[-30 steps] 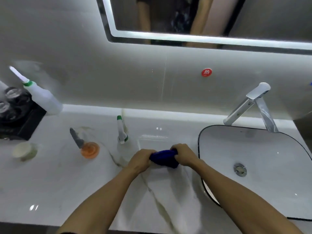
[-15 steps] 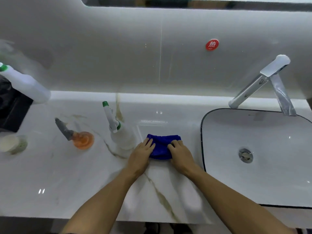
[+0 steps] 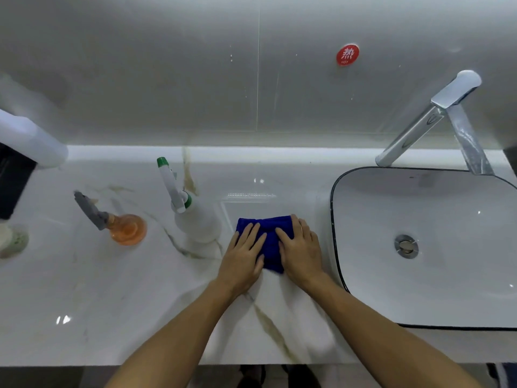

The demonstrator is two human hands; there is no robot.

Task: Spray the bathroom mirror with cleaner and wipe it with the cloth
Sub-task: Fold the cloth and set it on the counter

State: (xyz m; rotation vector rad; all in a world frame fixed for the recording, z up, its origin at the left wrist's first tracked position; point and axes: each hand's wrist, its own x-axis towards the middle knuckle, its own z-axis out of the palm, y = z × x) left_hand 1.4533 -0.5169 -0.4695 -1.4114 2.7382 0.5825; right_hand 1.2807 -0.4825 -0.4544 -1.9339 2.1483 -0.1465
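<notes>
Both hands press flat on the blue cloth [image 3: 270, 242] on the counter [image 3: 112, 303]: left hand [image 3: 242, 259] and right hand [image 3: 300, 252], fingers straight, no grip; white spray bottle [image 3: 193, 219] just beside.

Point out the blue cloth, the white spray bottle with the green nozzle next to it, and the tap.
blue cloth [image 3: 270, 247]: head view, bare fabric between the two hands.
white spray bottle [image 3: 195, 222]: head view, the bottle's white body.
tap [image 3: 411, 135]: head view, the slanted chrome body.
</notes>
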